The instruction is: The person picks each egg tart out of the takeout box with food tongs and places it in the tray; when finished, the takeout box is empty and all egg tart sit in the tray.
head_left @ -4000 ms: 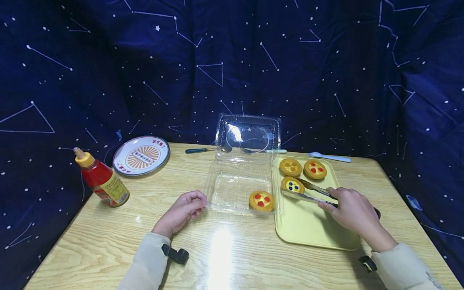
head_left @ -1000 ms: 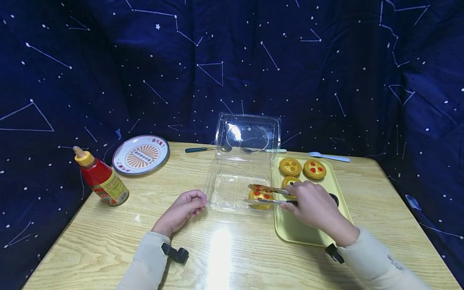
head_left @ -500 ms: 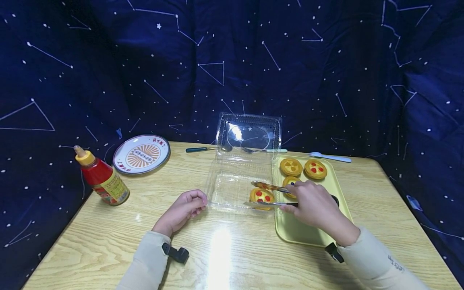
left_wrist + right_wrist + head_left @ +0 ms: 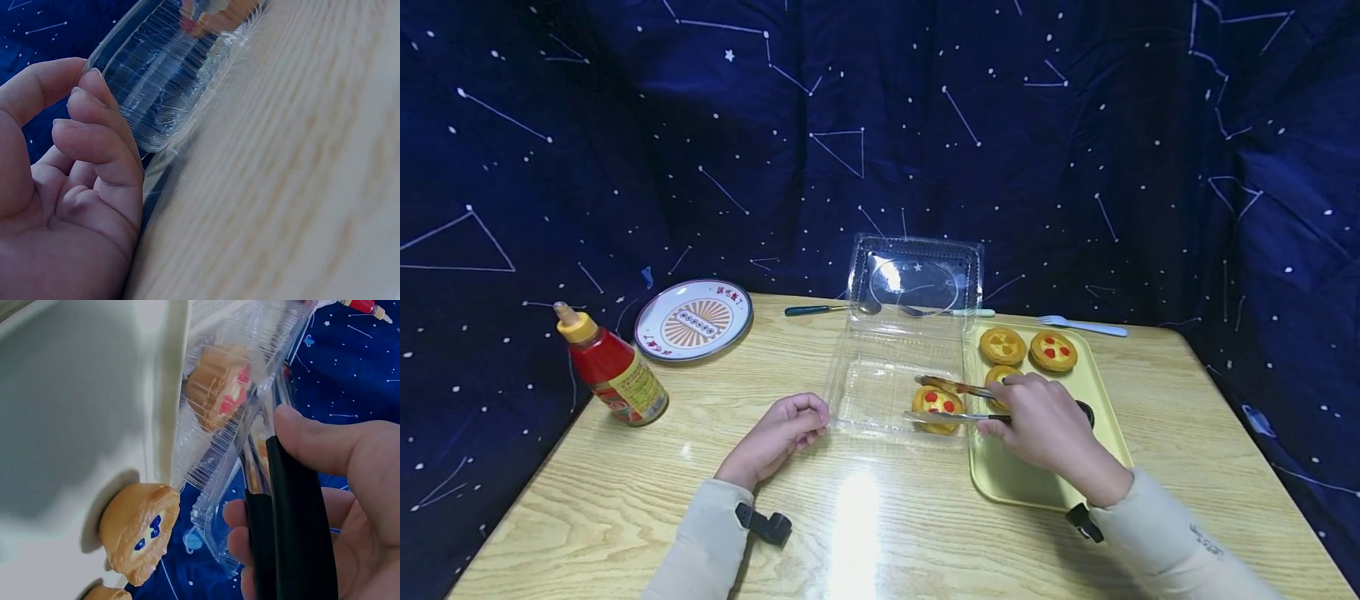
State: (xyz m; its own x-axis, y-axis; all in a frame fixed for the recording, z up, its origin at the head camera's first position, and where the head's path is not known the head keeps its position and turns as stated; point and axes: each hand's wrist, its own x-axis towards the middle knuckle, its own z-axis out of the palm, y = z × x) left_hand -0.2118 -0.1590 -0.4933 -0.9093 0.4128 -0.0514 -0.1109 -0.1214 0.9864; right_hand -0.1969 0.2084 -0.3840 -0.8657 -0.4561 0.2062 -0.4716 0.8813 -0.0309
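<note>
My right hand (image 4: pixel 1043 427) grips a pair of tongs (image 4: pixel 951 416) with black handles. Their two metal arms lie one to each side of a tart with red pieces (image 4: pixel 938 402), inside the clear hinged plastic container (image 4: pixel 880 392). The container's lid (image 4: pixel 915 279) stands raised at the back. Between thumb and finger my left hand (image 4: pixel 784 432) pinches the container's near left corner. A yellow tray (image 4: pixel 1026 475) holds a tart with blue berries (image 4: pixel 144 531), partly behind my right hand in the head view, a tart with yellow pieces (image 4: pixel 1002 346) and another red-topped tart (image 4: pixel 1052 351).
At the left stand a red sauce bottle (image 4: pixel 617 371) with a yellow cap and a patterned plate (image 4: pixel 694 321). Along the back edge lie a green-handled spoon (image 4: pixel 808 310), a pale-handled utensil (image 4: pixel 973 312) behind the lid and a light blue fork (image 4: pixel 1082 326).
My right hand has swung left from the blue-berry tart to the container, bringing the tongs over the red-topped tart. That tart has shifted slightly left. My left hand stays put.
</note>
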